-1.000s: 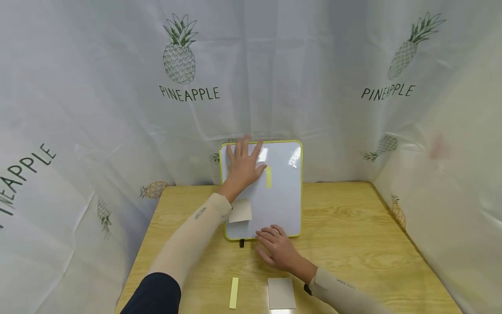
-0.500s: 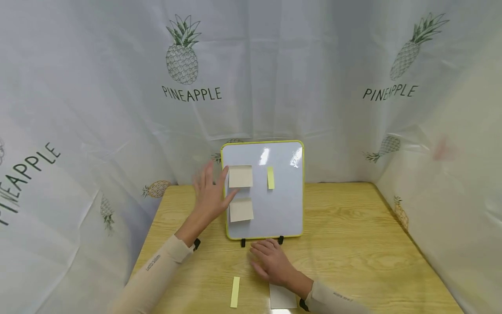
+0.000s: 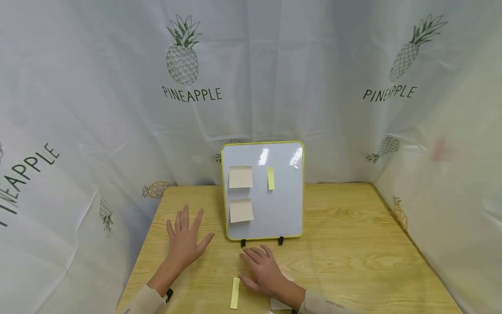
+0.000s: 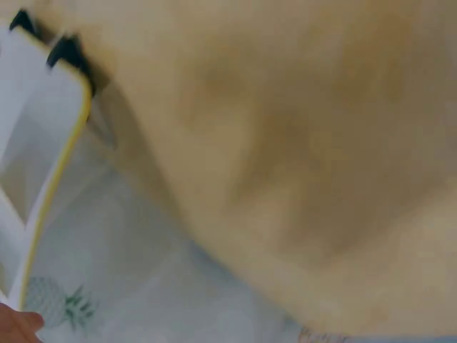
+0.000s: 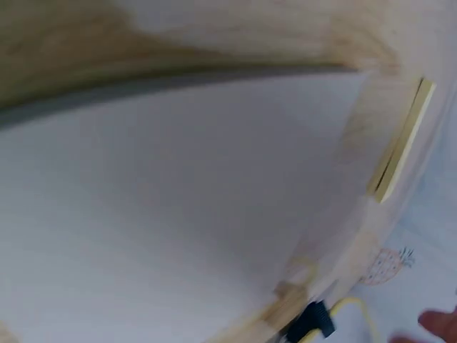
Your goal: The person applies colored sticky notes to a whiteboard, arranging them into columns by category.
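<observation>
My left hand point(image 3: 184, 242) is spread over the table left of the whiteboard, holding nothing; one fingertip shows in the left wrist view's corner. Just in front of the board is my right hand point(image 3: 262, 272), fingers loosely bent and nothing held. It lies between a yellow sticky-note strip point(image 3: 235, 293) and a square beige sticky-note pad point(image 3: 279, 305), which it and its wrist largely cover. The pad point(image 5: 178, 200) fills much of the right wrist view. On the upright, yellow-framed whiteboard point(image 3: 274, 213), an upper beige note point(image 3: 241, 177), a lower one point(image 3: 241, 210) and a yellow strip point(image 3: 271, 178) are stuck.
Two black feet, a left one point(image 3: 243, 243) and a right one point(image 3: 280, 240), hold the board on the wooden table point(image 3: 353, 244). Behind and at both sides hangs a pale curtain point(image 3: 306, 87) printed with pineapples.
My left hand has come off the board's upper left, uncovering the upper beige note, and moved down and left over the table. My right hand has drawn slightly back toward me, over the pad.
</observation>
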Tool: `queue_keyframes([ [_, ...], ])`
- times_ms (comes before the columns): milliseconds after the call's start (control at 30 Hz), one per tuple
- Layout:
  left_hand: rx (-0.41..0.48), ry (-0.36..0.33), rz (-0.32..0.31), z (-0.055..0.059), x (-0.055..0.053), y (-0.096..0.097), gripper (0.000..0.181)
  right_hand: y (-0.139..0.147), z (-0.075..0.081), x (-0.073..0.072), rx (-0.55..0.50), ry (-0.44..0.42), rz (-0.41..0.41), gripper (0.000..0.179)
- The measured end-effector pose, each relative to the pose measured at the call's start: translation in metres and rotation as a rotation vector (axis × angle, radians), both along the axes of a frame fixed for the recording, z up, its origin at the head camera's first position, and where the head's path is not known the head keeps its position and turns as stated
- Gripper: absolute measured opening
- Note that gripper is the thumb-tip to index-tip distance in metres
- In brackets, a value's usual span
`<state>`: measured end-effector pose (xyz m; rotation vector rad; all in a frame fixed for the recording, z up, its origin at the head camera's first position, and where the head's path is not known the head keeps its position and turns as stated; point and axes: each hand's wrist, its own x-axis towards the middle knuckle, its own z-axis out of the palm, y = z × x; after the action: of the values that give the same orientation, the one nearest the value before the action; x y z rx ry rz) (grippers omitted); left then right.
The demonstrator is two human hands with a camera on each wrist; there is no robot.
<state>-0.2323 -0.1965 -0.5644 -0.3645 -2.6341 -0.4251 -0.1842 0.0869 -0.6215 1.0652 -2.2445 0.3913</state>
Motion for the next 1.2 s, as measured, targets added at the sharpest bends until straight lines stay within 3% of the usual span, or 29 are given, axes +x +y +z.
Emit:
queue_keyframes([
  [167,-0.029,-0.070,-0.027,-0.029,0.027,0.006,0.080,-0.010,0.003,0.012,0.098,-0.086,-0.060,0.072],
  [333,-0.062,-0.093,-0.054,-0.053,0.052,0.005,0.079,-0.019,-0.003,0.023,0.176,-0.161,-0.086,0.080],
  [567,-0.100,-0.087,-0.073,-0.080,0.079,-0.004,0.080,-0.023,-0.014,0.035,0.194,-0.091,-0.055,0.074],
  [733,-0.099,-0.066,-0.064,-0.090,0.085,-0.008,0.083,-0.023,-0.013,0.039,0.187,-0.062,-0.005,0.059],
  [933,-0.119,-0.104,-0.040,-0.097,0.090,-0.008,0.082,-0.027,-0.021,0.044,0.227,-0.043,0.016,0.051],
  [1200,-0.103,-0.093,-0.030,-0.092,0.088,-0.010,0.081,-0.029,-0.029,0.045,0.269,-0.006,-0.012,0.051],
])
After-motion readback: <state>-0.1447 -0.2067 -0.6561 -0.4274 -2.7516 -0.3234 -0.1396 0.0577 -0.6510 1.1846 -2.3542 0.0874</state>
